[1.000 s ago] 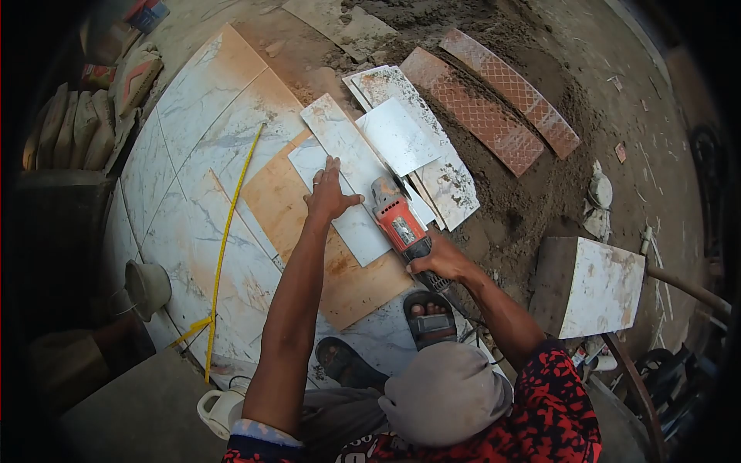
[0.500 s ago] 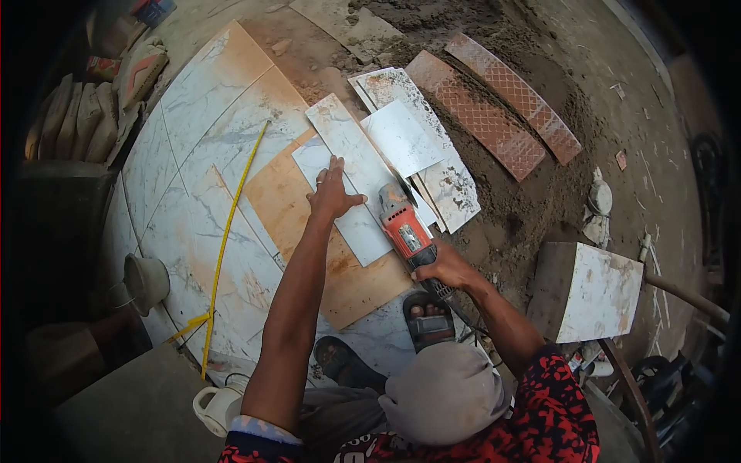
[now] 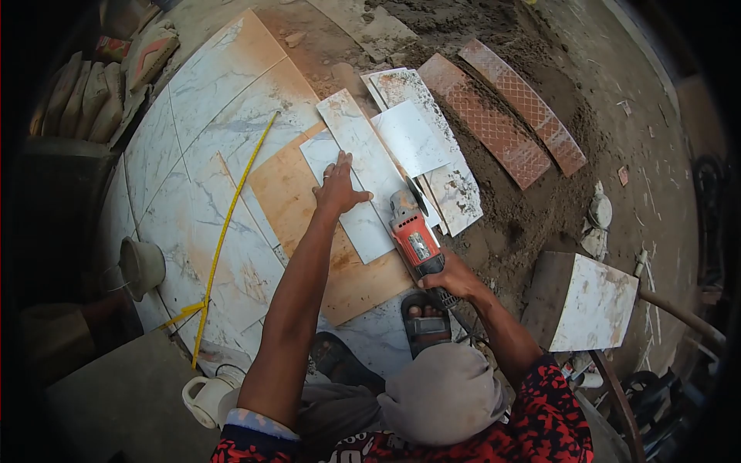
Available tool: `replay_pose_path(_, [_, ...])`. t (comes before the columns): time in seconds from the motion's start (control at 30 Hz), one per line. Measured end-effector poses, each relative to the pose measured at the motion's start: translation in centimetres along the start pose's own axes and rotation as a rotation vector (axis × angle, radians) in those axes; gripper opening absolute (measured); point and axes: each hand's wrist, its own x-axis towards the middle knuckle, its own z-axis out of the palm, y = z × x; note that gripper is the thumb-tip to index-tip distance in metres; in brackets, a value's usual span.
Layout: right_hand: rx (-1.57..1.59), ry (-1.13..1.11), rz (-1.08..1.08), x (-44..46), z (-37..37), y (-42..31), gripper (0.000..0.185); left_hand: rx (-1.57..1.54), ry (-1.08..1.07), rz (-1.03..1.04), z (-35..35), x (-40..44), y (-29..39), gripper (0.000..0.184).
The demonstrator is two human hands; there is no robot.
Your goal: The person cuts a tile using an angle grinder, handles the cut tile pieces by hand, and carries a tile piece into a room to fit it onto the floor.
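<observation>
My left hand (image 3: 340, 187) lies with fingers spread on white tile pieces and holds nothing. Beneath it, a long white tile strip (image 3: 356, 133) overlaps a smaller white piece (image 3: 363, 231), both over a brown tile back (image 3: 289, 193). My right hand (image 3: 451, 276) is wrapped round the rear of a red and black angle grinder (image 3: 417, 239). The grinder's disc (image 3: 417, 194) is at the right edge of the long strip. A square white tile piece (image 3: 409, 139) lies just beyond it on stained tile pieces (image 3: 451, 193).
A yellow measuring tape (image 3: 231, 204) lies on marbled floor tiles (image 3: 208, 116). Two patterned red tile strips (image 3: 486, 123) rest on dark sand (image 3: 532, 216). A bucket (image 3: 143, 268) and white jug (image 3: 207, 397) are at left; a white-faced block (image 3: 594, 305) stands at right.
The grinder and my right hand have moved down along the strip's edge, toward my body. My left hand stays spread on the tiles. The whole view has shifted slightly.
</observation>
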Motion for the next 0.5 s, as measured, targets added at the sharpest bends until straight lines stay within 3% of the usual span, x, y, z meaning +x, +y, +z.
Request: replay_pose_path(0.5, [0.032,-0.012,0.013,-1.3,0.1,0.6,0.066,-0.024,0.002,0.001,0.3,0.3,-0.4,0.114])
